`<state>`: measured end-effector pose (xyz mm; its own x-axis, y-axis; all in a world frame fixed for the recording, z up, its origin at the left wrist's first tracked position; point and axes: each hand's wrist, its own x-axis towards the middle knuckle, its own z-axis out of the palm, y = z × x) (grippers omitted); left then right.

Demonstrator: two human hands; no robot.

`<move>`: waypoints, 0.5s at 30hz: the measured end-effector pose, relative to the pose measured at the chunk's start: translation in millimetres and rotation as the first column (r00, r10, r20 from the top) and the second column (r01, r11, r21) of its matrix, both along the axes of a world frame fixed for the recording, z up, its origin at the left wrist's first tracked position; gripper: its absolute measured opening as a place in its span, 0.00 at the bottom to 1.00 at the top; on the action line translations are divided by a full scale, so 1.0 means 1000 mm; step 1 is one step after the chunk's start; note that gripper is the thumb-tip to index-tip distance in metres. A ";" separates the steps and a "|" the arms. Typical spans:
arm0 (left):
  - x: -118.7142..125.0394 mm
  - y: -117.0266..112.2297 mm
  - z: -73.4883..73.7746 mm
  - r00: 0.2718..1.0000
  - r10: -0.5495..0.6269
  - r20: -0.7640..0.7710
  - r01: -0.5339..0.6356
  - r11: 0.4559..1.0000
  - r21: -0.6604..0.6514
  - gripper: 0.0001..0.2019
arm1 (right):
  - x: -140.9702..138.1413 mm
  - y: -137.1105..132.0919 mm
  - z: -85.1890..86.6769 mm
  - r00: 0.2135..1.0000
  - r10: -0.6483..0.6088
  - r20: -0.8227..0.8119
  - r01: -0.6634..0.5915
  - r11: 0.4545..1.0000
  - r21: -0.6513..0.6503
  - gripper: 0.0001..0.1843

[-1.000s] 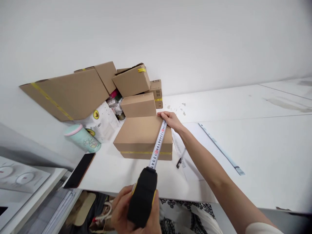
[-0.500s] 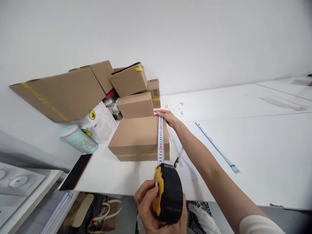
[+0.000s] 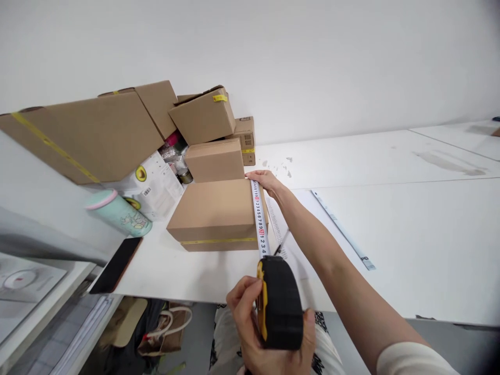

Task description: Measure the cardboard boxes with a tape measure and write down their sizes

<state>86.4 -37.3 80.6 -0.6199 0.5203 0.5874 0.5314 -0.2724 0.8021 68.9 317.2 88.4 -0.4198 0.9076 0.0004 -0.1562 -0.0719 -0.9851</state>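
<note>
A flat cardboard box (image 3: 213,211) with a yellow strip along its front lies on the white table (image 3: 390,219). My left hand (image 3: 253,325) is closed round a black and yellow tape measure case (image 3: 279,302) just off the table's near edge. The white tape blade (image 3: 259,216) runs from the case along the box's right edge to its far corner. There my right hand (image 3: 265,182) pinches the blade's end against the corner.
A heap of cardboard boxes (image 3: 117,125) leans on the wall behind, with a smaller box (image 3: 214,159) touching the flat one. A mint cup (image 3: 117,213) and a dark phone (image 3: 115,265) lie at left. A pen (image 3: 282,243), paper and a long ruler (image 3: 341,229) lie at right.
My left hand has carried the tape case to the right and turned it. The blade now lies straight along the box's right edge instead of slanting across its top.
</note>
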 end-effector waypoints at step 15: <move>-0.001 -0.007 -0.023 0.977 0.057 0.207 -0.043 0.997 -0.069 0.35 | -0.001 -0.004 0.003 0.999 -0.020 0.045 0.021 1.000 -0.016 0.08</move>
<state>85.0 -44.2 57.9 -0.7516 0.5178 0.4087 0.3618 -0.1945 0.9118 68.0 313.3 91.6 -0.4001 0.9159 -0.0330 -0.1132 -0.0851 -0.9899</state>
